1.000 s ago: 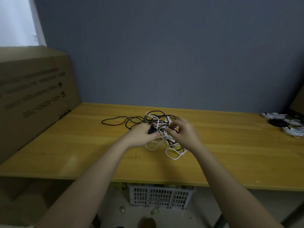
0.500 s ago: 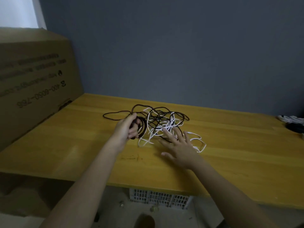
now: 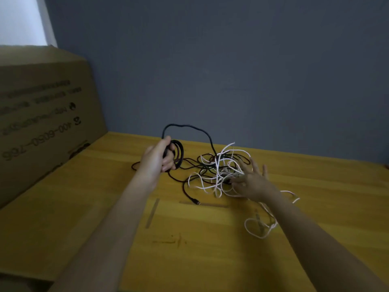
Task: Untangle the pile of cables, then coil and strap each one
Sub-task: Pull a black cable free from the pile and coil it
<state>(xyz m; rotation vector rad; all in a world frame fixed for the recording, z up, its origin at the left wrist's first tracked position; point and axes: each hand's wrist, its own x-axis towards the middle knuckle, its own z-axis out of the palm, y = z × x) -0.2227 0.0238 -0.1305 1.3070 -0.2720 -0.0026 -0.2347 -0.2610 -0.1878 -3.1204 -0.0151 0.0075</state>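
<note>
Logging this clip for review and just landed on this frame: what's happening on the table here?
A person is sorting a cable tangle on a wooden table. The left hand grips a small coil of black cable, raised, with a black loop arching back to the pile. The right hand, fingers spread, presses on the mixed black and white tangle, holding it down. A white strand trails toward the near edge. Nothing appears strapped yet. A cardboard box stands at left.

Left hand [image 3: 156,157] grips a coiled black cable [image 3: 178,153] above the surface [image 3: 88,203]. Right hand [image 3: 251,182], fingers spread, presses the tangled pile [image 3: 219,171].
</note>
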